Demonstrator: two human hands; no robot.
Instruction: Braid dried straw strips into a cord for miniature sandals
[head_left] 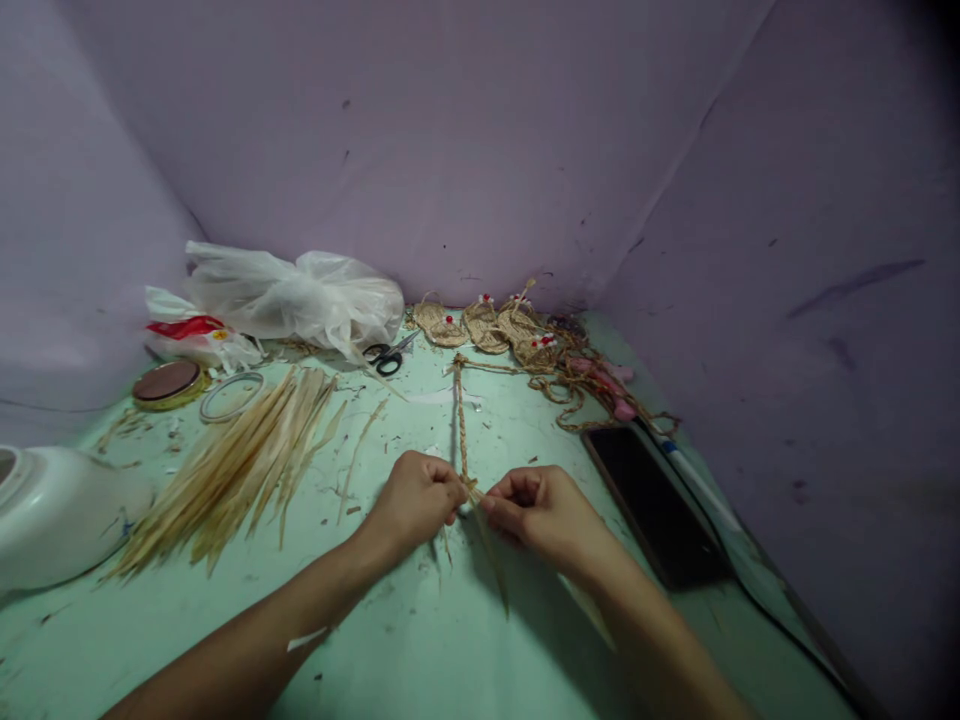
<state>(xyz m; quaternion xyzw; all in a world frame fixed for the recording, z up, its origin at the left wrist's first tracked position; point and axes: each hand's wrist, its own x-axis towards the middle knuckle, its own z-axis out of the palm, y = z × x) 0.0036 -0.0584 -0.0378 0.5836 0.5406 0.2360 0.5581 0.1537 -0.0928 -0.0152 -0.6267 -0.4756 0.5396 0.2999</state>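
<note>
My left hand (417, 497) and my right hand (538, 510) meet at the table's middle, both pinched shut on the near end of a twisted straw cord (460, 420). The cord runs straight away from me toward the back of the table. Loose straw ends hang down between my fingers toward me. A pile of flat straw strips (240, 460) lies to the left of my left hand.
Several small woven straw sandals (487, 325) and tangled cord sit at the back. Black scissors (388, 356), a plastic bag (300, 295), a round lid (167, 383), a ring (231, 395) and a white vessel (52, 510) are at left. A dark phone (654, 500) lies at right.
</note>
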